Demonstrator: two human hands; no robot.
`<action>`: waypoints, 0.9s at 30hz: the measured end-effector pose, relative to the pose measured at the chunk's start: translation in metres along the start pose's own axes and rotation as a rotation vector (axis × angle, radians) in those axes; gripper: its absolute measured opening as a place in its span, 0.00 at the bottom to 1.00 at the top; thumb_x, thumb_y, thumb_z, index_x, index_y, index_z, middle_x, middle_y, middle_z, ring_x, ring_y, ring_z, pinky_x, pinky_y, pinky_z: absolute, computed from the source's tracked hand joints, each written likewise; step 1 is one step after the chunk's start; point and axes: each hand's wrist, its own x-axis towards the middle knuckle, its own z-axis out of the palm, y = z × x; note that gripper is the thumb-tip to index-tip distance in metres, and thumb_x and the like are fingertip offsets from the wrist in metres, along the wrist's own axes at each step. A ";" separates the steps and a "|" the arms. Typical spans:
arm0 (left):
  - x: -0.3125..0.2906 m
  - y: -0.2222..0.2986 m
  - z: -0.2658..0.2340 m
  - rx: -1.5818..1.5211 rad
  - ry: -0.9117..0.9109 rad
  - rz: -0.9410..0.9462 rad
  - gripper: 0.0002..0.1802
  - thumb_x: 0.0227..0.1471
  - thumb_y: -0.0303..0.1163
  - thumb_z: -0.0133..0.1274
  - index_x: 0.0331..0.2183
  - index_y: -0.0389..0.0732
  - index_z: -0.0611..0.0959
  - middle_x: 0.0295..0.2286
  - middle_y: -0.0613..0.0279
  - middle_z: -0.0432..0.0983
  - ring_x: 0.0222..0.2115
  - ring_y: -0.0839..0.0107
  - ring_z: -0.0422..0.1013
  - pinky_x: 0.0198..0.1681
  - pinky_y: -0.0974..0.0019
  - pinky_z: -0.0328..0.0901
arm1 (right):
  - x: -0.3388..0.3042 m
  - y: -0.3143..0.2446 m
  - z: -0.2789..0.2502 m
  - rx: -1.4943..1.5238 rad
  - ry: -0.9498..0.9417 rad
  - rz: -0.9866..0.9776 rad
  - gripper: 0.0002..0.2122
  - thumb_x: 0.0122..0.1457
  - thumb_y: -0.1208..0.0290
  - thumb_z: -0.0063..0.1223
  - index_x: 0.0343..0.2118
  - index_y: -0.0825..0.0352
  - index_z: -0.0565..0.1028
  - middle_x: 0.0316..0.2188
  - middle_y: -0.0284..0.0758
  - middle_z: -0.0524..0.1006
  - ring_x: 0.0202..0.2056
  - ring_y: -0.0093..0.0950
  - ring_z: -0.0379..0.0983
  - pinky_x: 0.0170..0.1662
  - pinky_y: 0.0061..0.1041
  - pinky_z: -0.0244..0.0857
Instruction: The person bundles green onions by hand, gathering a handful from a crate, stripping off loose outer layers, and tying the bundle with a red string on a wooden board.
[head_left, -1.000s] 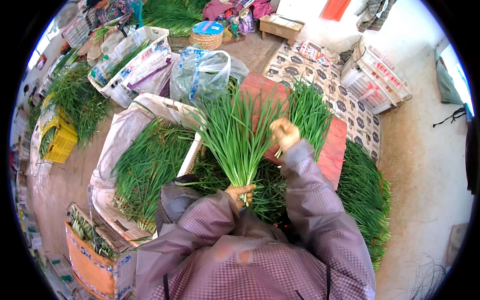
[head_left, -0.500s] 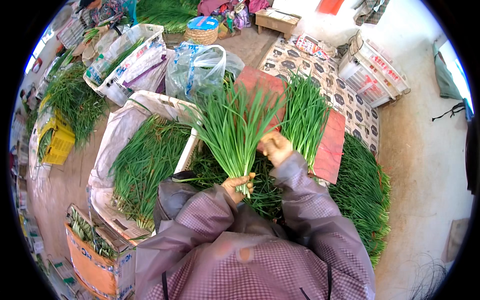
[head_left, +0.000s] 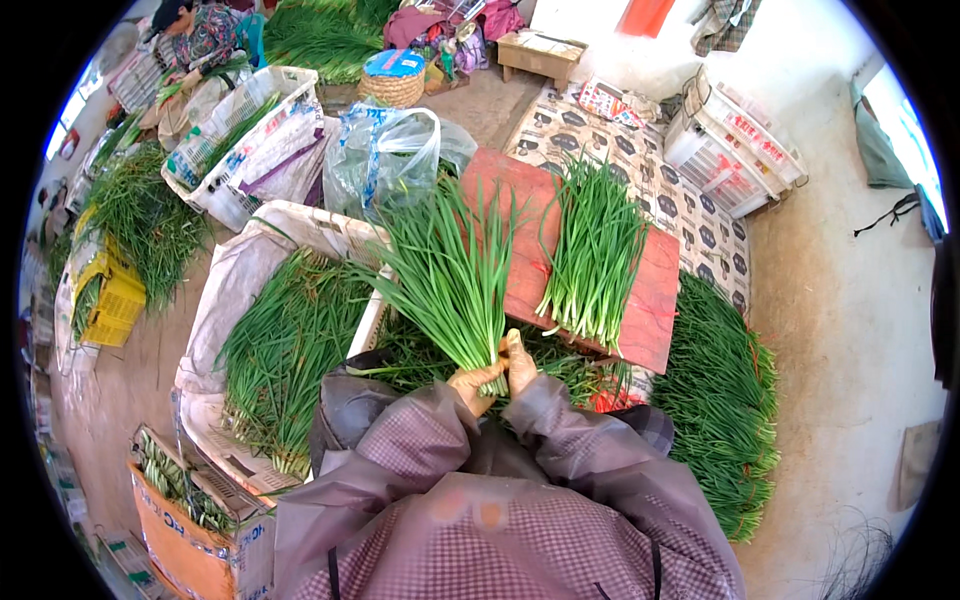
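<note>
A loose bunch of green chives [head_left: 455, 270] stands tilted in front of me, its leaves fanning up and to the left. My left hand [head_left: 478, 385] is closed round the pale stem ends. Against the right side of those stems presses my right hand [head_left: 518, 364], its thumb pointing up; most of its fingers are hidden behind the bunch. Just beyond the right hand, a second bunch of chives [head_left: 597, 255] lies on a red board [head_left: 655, 300], its pale ends toward me.
Left of me stands a white crate [head_left: 215, 300] full of chives. A large chive pile [head_left: 715, 410] lies on the right. Farther off are a clear plastic bag [head_left: 390, 160], a yellow crate [head_left: 115, 300], stacked white crates [head_left: 730, 150] and another person [head_left: 200, 45] at the upper left.
My right hand has come down and left from beside the leaves to the stem ends. The bunch leans more to the left. The bunch on the board is now in fuller view.
</note>
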 end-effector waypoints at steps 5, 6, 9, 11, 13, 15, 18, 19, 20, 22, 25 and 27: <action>-0.014 0.013 0.022 0.171 -0.049 -0.025 0.17 0.45 0.31 0.61 0.39 0.37 0.77 0.31 0.61 0.75 0.31 0.66 0.72 0.35 0.62 0.68 | 0.001 -0.061 -0.020 -0.160 -0.652 0.248 0.23 0.55 0.48 0.52 0.38 0.67 0.72 0.21 0.33 0.73 0.15 0.21 0.65 0.18 0.20 0.62; -0.015 0.018 0.025 0.226 -0.060 -0.006 0.17 0.45 0.31 0.61 0.38 0.37 0.76 0.30 0.62 0.75 0.30 0.67 0.72 0.33 0.63 0.68 | -0.008 -0.087 0.000 -0.268 -0.699 0.197 0.22 0.54 0.50 0.54 0.40 0.68 0.72 0.22 0.35 0.74 0.14 0.23 0.68 0.16 0.21 0.64; -0.016 0.033 0.039 0.439 -0.206 -0.048 0.24 0.43 0.37 0.63 0.40 0.36 0.73 0.27 0.62 0.73 0.25 0.70 0.70 0.29 0.67 0.66 | -0.015 -0.106 0.012 -0.145 -0.735 0.323 0.28 0.53 0.52 0.55 0.50 0.70 0.67 0.38 0.41 0.75 0.31 0.30 0.76 0.21 0.26 0.72; -0.020 0.051 0.055 0.494 -0.218 -0.084 0.27 0.42 0.39 0.64 0.40 0.35 0.73 0.26 0.63 0.73 0.24 0.71 0.69 0.28 0.69 0.65 | -0.017 -0.127 0.016 0.001 -0.895 0.352 0.35 0.51 0.53 0.56 0.58 0.69 0.59 0.50 0.40 0.70 0.39 0.36 0.75 0.21 0.28 0.73; -0.019 0.071 0.087 0.576 -0.250 -0.148 0.29 0.40 0.41 0.66 0.40 0.35 0.72 0.24 0.62 0.72 0.23 0.71 0.69 0.25 0.70 0.65 | -0.006 -0.137 0.013 0.272 -0.976 0.451 0.37 0.49 0.54 0.57 0.58 0.70 0.57 0.49 0.42 0.70 0.42 0.41 0.73 0.28 0.42 0.74; 0.001 0.081 0.104 0.649 -0.321 -0.189 0.30 0.38 0.43 0.67 0.39 0.35 0.72 0.23 0.60 0.72 0.21 0.71 0.69 0.22 0.70 0.65 | 0.013 -0.146 0.000 0.469 -0.914 0.427 0.36 0.47 0.58 0.59 0.57 0.70 0.60 0.47 0.46 0.72 0.43 0.45 0.72 0.36 0.54 0.70; 0.035 0.087 0.135 0.661 -0.424 -0.297 0.30 0.39 0.43 0.65 0.40 0.36 0.72 0.24 0.60 0.73 0.20 0.71 0.70 0.23 0.69 0.67 | 0.008 -0.201 -0.006 0.541 -0.571 0.120 0.28 0.43 0.64 0.61 0.48 0.70 0.71 0.43 0.44 0.76 0.42 0.40 0.74 0.49 0.40 0.67; 0.050 0.087 0.145 0.690 -0.455 -0.295 0.29 0.40 0.42 0.64 0.41 0.36 0.72 0.24 0.60 0.73 0.20 0.71 0.71 0.23 0.68 0.68 | 0.015 -0.215 -0.015 0.546 -0.505 0.037 0.27 0.44 0.65 0.61 0.48 0.70 0.71 0.43 0.44 0.76 0.41 0.39 0.74 0.48 0.39 0.67; 0.065 0.086 0.155 0.716 -0.484 -0.293 0.28 0.41 0.41 0.63 0.41 0.36 0.72 0.24 0.60 0.73 0.20 0.71 0.71 0.24 0.67 0.69 | 0.014 -0.234 -0.020 0.582 -0.430 -0.024 0.26 0.44 0.66 0.59 0.48 0.71 0.71 0.42 0.43 0.76 0.41 0.38 0.74 0.48 0.37 0.68; 0.091 0.074 0.182 0.700 -0.445 -0.319 0.25 0.44 0.38 0.62 0.42 0.37 0.73 0.25 0.59 0.74 0.22 0.70 0.72 0.25 0.66 0.69 | 0.022 -0.268 -0.040 0.471 -0.298 -0.163 0.24 0.45 0.66 0.58 0.46 0.71 0.72 0.38 0.41 0.77 0.37 0.35 0.75 0.44 0.33 0.69; 0.110 0.049 0.210 0.802 -0.352 -0.346 0.20 0.49 0.34 0.58 0.42 0.37 0.73 0.28 0.57 0.76 0.26 0.67 0.75 0.28 0.63 0.72 | 0.048 -0.292 -0.093 0.456 -0.345 -0.328 0.21 0.45 0.70 0.57 0.44 0.71 0.73 0.36 0.40 0.77 0.35 0.34 0.75 0.42 0.33 0.71; 0.121 0.049 0.209 1.035 -0.496 -0.451 0.25 0.49 0.37 0.58 0.46 0.37 0.72 0.31 0.53 0.77 0.29 0.63 0.76 0.33 0.63 0.73 | 0.068 -0.296 -0.129 0.508 -0.364 -0.348 0.19 0.45 0.71 0.56 0.42 0.72 0.73 0.38 0.41 0.77 0.35 0.36 0.75 0.43 0.37 0.71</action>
